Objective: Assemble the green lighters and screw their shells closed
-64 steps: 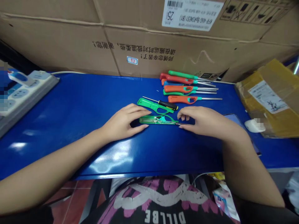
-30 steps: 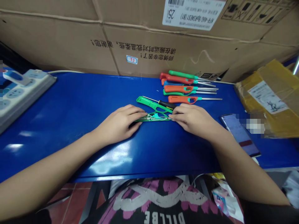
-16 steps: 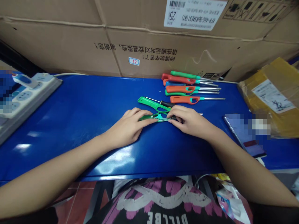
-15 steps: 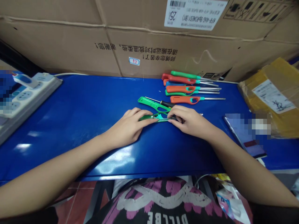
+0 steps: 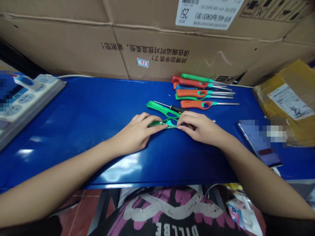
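An opened green gas lighter [image 5: 169, 123] lies between my hands, its inner parts and teal trigger showing. My left hand [image 5: 139, 132] grips its handle end, thumb and fingers closed round it. My right hand [image 5: 199, 126] pinches it near the nozzle end, and the fingers hide what they touch there. Just behind it rests a loose green half-shell [image 5: 159, 108] of a lighter handle. A screwdriver [image 5: 174, 108] with a black and yellow handle lies behind that shell, partly covered by my right hand.
Several assembled lighters [image 5: 194, 104] in red, orange, green and blue lie at the back against a large cardboard box [image 5: 81, 49]. A power strip [image 5: 27, 98] stands at the left. On the right are a phone [image 5: 258, 144] and a taped parcel [image 5: 292, 101].
Both hands stay almost in place on the opened lighter, with only slight finger movement near the trigger. The whole view has shifted a little.
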Action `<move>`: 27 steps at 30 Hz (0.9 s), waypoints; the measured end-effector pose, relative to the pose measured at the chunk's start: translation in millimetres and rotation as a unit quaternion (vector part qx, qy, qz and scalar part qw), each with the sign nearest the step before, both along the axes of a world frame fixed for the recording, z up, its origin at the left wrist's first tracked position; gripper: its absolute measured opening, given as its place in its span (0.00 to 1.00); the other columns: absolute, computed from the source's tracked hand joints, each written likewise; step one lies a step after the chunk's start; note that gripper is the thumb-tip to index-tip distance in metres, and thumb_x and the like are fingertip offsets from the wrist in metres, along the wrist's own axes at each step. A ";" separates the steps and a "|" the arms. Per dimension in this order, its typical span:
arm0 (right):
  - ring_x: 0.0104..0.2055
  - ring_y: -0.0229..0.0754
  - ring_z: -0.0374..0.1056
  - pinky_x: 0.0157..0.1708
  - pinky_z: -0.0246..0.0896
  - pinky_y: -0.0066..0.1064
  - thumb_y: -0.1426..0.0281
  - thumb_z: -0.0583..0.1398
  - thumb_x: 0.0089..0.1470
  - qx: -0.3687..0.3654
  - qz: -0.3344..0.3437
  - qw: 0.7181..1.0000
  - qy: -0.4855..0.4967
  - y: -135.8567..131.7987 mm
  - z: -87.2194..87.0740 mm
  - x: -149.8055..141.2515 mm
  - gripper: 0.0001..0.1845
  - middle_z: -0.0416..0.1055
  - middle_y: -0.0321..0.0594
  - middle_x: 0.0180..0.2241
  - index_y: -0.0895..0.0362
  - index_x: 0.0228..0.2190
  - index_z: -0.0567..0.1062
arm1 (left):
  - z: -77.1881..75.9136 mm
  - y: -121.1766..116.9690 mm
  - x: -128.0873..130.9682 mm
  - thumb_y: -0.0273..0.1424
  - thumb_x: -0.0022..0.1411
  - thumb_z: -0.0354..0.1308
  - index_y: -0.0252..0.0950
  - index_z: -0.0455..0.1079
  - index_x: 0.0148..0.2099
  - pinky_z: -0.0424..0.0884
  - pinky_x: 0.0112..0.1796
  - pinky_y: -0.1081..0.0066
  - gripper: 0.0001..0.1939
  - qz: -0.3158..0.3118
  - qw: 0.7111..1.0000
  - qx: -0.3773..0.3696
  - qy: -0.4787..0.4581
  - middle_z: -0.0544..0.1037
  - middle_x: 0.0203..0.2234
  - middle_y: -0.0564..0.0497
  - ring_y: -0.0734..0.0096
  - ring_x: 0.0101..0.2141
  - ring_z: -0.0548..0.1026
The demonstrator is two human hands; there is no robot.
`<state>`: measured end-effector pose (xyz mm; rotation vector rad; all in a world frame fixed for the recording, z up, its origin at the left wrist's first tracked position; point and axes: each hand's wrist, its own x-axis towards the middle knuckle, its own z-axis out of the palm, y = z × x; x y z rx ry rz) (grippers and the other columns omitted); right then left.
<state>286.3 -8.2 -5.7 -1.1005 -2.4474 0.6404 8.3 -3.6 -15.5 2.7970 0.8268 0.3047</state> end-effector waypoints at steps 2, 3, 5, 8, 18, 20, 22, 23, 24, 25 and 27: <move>0.39 0.39 0.68 0.38 0.61 0.30 0.70 0.57 0.64 -0.002 0.003 1.000 -0.007 -0.6 1.5 0.4 0.05 0.71 0.40 0.39 0.55 0.37 0.75 | -0.1 0.0 -0.1 0.21 0.67 0.49 0.44 0.63 0.67 0.65 0.51 0.51 0.29 -0.001 1.000 0.000 0.001 0.68 0.59 0.42 0.51 0.54 0.63; 0.40 0.40 0.68 0.38 0.61 0.30 0.70 0.58 0.64 -0.003 0.003 1.000 -0.011 -1.0 2.3 0.4 0.05 0.71 0.40 0.40 0.54 0.38 0.75 | 0.0 -0.1 -0.1 0.21 0.67 0.49 0.44 0.63 0.67 0.65 0.51 0.52 0.29 -0.001 1.000 -0.001 0.000 0.68 0.59 0.42 0.51 0.54 0.63; 0.40 0.40 0.69 0.39 0.62 0.31 0.69 0.59 0.64 -0.003 0.000 1.000 -0.019 -1.9 3.4 0.1 0.05 0.72 0.40 0.41 0.54 0.39 0.75 | 0.2 -0.3 -0.3 0.20 0.67 0.49 0.44 0.64 0.66 0.65 0.51 0.52 0.28 0.002 1.000 -0.007 -0.003 0.68 0.59 0.43 0.51 0.55 0.63; 0.44 0.41 0.70 0.42 0.63 0.32 0.69 0.59 0.64 -0.003 0.002 1.000 -0.022 -2.9 3.3 -1.1 0.07 0.73 0.41 0.44 0.53 0.42 0.76 | 0.6 -0.4 -0.8 0.20 0.66 0.49 0.43 0.65 0.65 0.65 0.51 0.53 0.27 0.004 1.000 -0.011 -0.003 0.68 0.60 0.43 0.51 0.55 0.63; 0.28 0.35 0.61 0.30 0.56 0.28 0.72 0.59 0.61 0.020 -0.042 0.999 0.012 0.5 -4.5 -1.0 0.03 0.70 0.38 0.35 0.56 0.35 0.75 | -0.1 1.5 -2.3 0.22 0.67 0.50 0.47 0.61 0.68 0.65 0.48 0.55 0.30 -0.011 0.999 0.029 0.034 0.67 0.61 0.44 0.51 0.52 0.63; 0.27 0.34 0.59 0.30 0.56 0.28 0.73 0.60 0.61 0.019 -0.046 0.999 0.017 0.6 -4.8 -1.1 0.03 0.70 0.38 0.35 0.56 0.34 0.75 | 0.0 1.3 -2.3 0.22 0.67 0.50 0.47 0.61 0.68 0.65 0.48 0.55 0.30 -0.013 0.998 0.041 0.045 0.67 0.61 0.44 0.51 0.52 0.64; 0.27 0.34 0.59 0.29 0.56 0.29 0.72 0.60 0.60 0.014 -0.043 0.999 0.027 0.6 -4.4 -1.5 0.03 0.70 0.38 0.35 0.56 0.34 0.75 | 0.6 0.6 -2.0 0.21 0.66 0.50 0.46 0.61 0.68 0.65 0.47 0.55 0.31 -0.014 0.997 0.052 0.057 0.67 0.61 0.43 0.50 0.53 0.64; 0.26 0.34 0.59 0.29 0.56 0.29 0.72 0.60 0.60 0.010 -0.040 0.999 0.034 0.5 -4.1 -1.7 0.03 0.70 0.38 0.34 0.56 0.34 0.75 | 1.0 0.1 -1.7 0.21 0.66 0.51 0.46 0.60 0.68 0.65 0.47 0.55 0.31 -0.013 0.996 0.056 0.062 0.66 0.61 0.42 0.49 0.53 0.64; 0.26 0.33 0.58 0.28 0.56 0.29 0.72 0.61 0.59 0.007 -0.039 0.998 0.043 0.5 -3.9 -1.9 0.03 0.70 0.38 0.34 0.56 0.33 0.75 | 1.5 -0.3 -1.3 0.21 0.65 0.51 0.46 0.60 0.69 0.65 0.47 0.55 0.32 -0.013 0.996 0.060 0.066 0.66 0.61 0.42 0.49 0.53 0.64; 0.26 0.33 0.58 0.28 0.56 0.28 0.72 0.61 0.59 0.004 -0.039 0.998 0.051 0.5 -3.7 -2.0 0.03 0.69 0.38 0.33 0.56 0.32 0.75 | 1.9 -0.8 -1.0 0.21 0.65 0.51 0.45 0.60 0.69 0.65 0.47 0.55 0.32 -0.013 0.995 0.062 0.071 0.66 0.61 0.42 0.49 0.53 0.64; 0.24 0.32 0.57 0.27 0.56 0.28 0.72 0.61 0.58 0.004 -0.047 0.997 0.060 0.5 -3.7 -2.1 0.03 0.69 0.37 0.33 0.57 0.31 0.75 | 2.5 -1.3 -0.3 0.20 0.64 0.52 0.45 0.60 0.69 0.65 0.47 0.56 0.33 -0.012 0.995 0.066 0.078 0.66 0.61 0.42 0.49 0.53 0.64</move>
